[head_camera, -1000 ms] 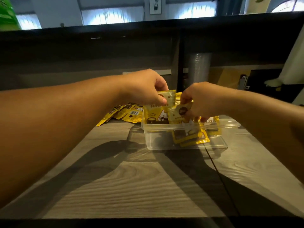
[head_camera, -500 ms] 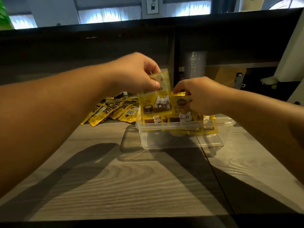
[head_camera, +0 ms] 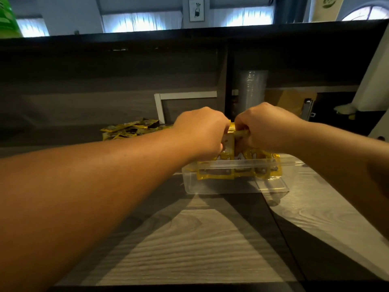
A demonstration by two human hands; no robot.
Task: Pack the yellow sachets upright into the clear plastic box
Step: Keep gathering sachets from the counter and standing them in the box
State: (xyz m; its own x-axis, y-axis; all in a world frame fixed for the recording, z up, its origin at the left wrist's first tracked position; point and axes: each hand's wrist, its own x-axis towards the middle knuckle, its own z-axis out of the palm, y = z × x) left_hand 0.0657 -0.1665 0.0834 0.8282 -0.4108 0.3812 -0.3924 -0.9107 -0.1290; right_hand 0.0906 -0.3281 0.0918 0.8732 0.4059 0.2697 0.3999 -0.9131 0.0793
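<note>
Head view: partway done, several yellow sachets (head_camera: pixel 231 163) stand upright in clear plastic box (head_camera: pixel 221 186) on the table (head_camera: pixel 189 245), left hand (head_camera: pixel 202 135) and right hand (head_camera: pixel 267 127) both clenched around their tops, loose pile (head_camera: pixel 130 129) behind-left not yet packed.

Wood-grain table (head_camera: pixel 189 249): clear box (head_camera: pixel 221 186), loose sachets (head_camera: pixel 130 130)
</note>
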